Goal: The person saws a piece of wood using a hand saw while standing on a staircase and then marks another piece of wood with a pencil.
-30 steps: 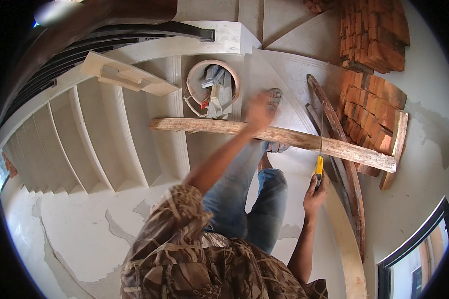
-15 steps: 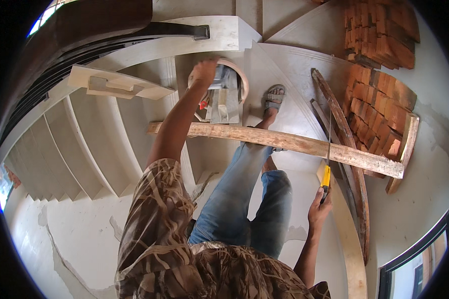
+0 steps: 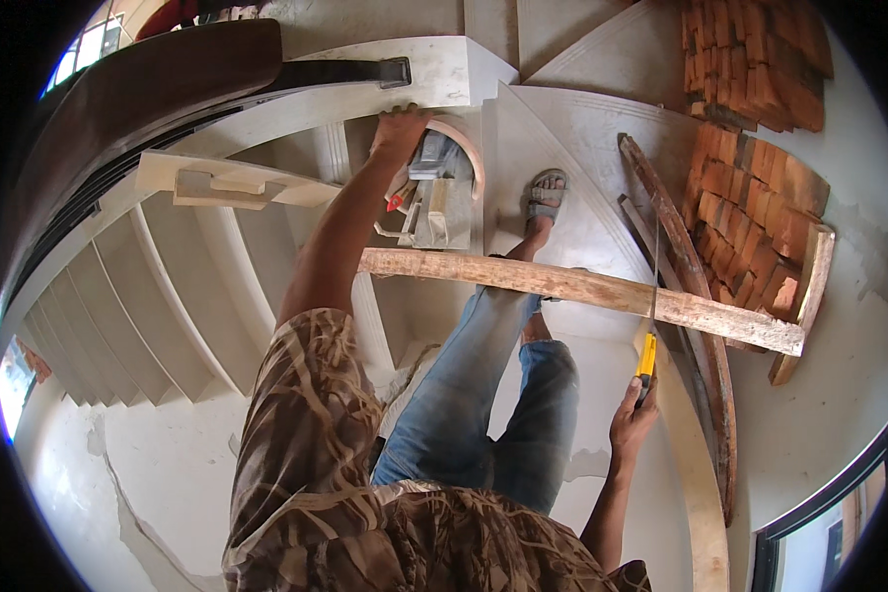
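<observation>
In my right hand (image 3: 632, 419) is a handsaw (image 3: 646, 356) with a yellow and black handle. Its thin blade stands across a long, worn wooden beam (image 3: 562, 282), near the beam's right part. The beam runs crosswise past my lower legs. My left hand (image 3: 402, 130) reaches far forward, beside a round tub (image 3: 480, 163) at the curved white ledge. Its fingers bend away from view, and whether they grip the rim or the ledge cannot be made out. Inside the tub lie grey tools and a wooden-faced block (image 3: 436, 212), with a small red part near them.
White stair steps (image 3: 183, 286) descend at the left below a dark handrail (image 3: 168, 69). A wooden float (image 3: 232, 183) rests on the ledge. Stacked orange tiles (image 3: 760, 197) stand at the right, by a weathered plank (image 3: 696, 286). A pale curved board (image 3: 701, 483) lies near my right arm.
My left hand has shifted slightly forward by the tub, its fingers now toward the ledge. The beam's left end now appears behind my left forearm. The saw stays across the beam.
</observation>
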Motion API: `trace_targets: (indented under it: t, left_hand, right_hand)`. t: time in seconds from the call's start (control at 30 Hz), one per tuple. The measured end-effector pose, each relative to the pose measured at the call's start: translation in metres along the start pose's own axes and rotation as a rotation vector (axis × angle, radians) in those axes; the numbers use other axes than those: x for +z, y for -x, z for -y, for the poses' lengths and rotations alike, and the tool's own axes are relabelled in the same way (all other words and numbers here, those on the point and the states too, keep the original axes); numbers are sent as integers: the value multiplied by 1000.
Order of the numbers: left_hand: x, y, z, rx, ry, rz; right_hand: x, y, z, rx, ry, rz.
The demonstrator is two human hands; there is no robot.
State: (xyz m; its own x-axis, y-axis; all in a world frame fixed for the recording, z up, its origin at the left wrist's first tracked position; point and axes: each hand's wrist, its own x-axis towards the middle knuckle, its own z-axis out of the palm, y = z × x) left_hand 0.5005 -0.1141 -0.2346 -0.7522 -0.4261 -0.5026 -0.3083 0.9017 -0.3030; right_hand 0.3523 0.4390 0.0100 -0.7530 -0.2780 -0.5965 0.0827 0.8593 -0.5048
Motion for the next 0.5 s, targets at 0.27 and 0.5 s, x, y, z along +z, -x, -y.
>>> trace_targets:
  t: [0.27, 0.5]
  left_hand:
    - [8, 11, 9, -295, 257, -91]
    - [54, 45, 63, -510, 456, 78]
  right_hand:
    - [3, 6, 1, 94, -4, 8]
    - [-5, 3, 0, 151, -28, 49]
